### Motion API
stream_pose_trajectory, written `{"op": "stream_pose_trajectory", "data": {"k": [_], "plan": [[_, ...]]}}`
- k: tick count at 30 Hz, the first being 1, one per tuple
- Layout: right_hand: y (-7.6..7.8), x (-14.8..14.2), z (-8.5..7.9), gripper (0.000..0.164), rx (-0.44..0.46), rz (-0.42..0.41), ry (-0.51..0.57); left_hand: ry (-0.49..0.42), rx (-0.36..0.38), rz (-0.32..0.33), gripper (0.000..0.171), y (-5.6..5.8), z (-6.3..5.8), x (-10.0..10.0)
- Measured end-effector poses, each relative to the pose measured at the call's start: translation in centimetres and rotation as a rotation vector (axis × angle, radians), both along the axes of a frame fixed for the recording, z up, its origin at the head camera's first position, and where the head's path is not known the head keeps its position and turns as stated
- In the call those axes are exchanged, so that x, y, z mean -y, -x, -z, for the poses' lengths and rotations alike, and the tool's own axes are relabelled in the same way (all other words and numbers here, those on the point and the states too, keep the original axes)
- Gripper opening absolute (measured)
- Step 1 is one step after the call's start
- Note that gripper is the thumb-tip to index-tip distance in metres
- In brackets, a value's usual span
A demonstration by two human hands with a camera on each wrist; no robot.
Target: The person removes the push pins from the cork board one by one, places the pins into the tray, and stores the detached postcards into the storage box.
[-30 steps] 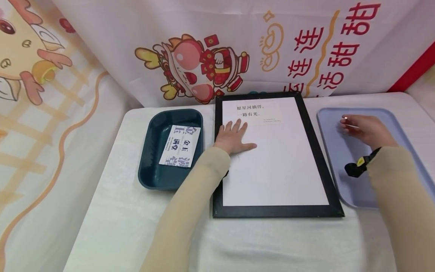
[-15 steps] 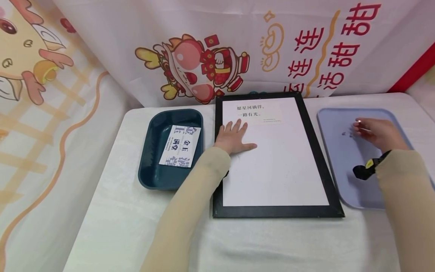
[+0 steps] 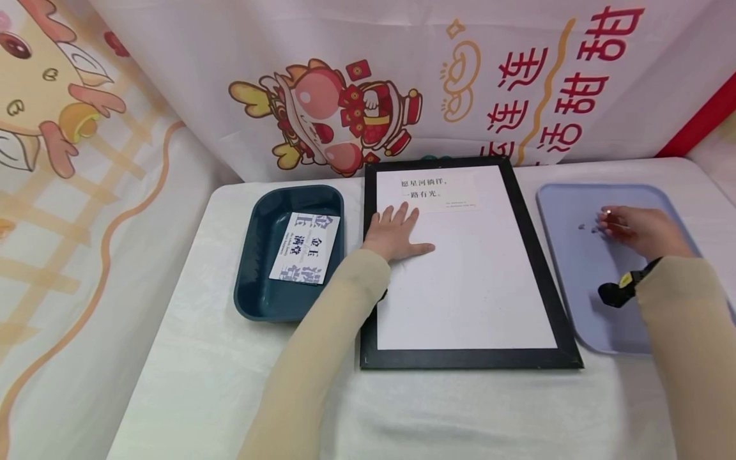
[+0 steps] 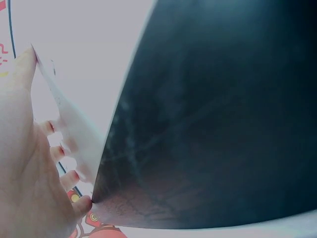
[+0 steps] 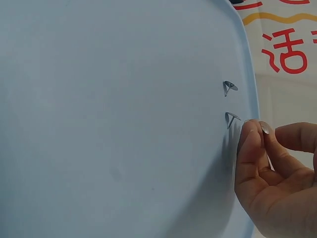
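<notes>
Fingers of the right hand (image 3: 643, 230) pinched a thumbtack (image 5: 251, 122) over the lavender tray (image 3: 575, 268), while the left hand (image 3: 393, 233) lay flat, fingers spread, on the framed board (image 3: 460, 287).

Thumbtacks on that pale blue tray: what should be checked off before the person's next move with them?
1. Right hand at the thumbtacks: ok, its fingertips sit right beside the nearer tack.
2. A tack actually pinched: cannot tell; something small glints at the fingertips in the head view, but it is too small to make out.
3. Tacks left on the blue tray: ok, two lie near its far edge.
4. Left hand steadying the white board: ok, flat on it, fingers spread.
5. Small card in place on the board: ok, near the top edge.
6. Spare card in the dark green tray: ok, lying inside.
</notes>
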State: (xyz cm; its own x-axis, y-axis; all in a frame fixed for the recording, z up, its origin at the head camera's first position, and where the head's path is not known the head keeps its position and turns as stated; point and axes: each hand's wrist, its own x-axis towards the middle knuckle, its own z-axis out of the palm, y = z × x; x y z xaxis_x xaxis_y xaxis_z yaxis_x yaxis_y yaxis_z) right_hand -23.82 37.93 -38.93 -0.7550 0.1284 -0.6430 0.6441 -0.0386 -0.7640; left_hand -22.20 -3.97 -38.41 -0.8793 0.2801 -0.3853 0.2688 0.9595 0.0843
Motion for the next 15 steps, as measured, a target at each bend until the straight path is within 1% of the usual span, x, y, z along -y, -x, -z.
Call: {"op": "stream_pose_trajectory", "data": {"k": [4, 7, 13, 15], "plan": [[0.07, -0.03, 0.31, 0.026, 0.003, -0.002, -0.028, 0.002, 0.0, 0.003, 0.088, 0.03, 0.03, 0.04], [0.12, -0.04, 0.62, 0.022, -0.001, -0.025, -0.08, 0.0, 0.003, 0.004, 0.088, 0.02, 0.04, 0.06], [0.16, -0.03, 0.94, 0.029, -0.023, -0.06, -0.096, -0.009, 0.005, 0.004, 0.088, 0.01, 0.08, 0.08], [0.2, 0.03, 0.97, 0.028, -0.024, -0.056, -0.098, -0.011, 0.004, 0.002, 0.087, 0.02, 0.11, 0.12]]}}
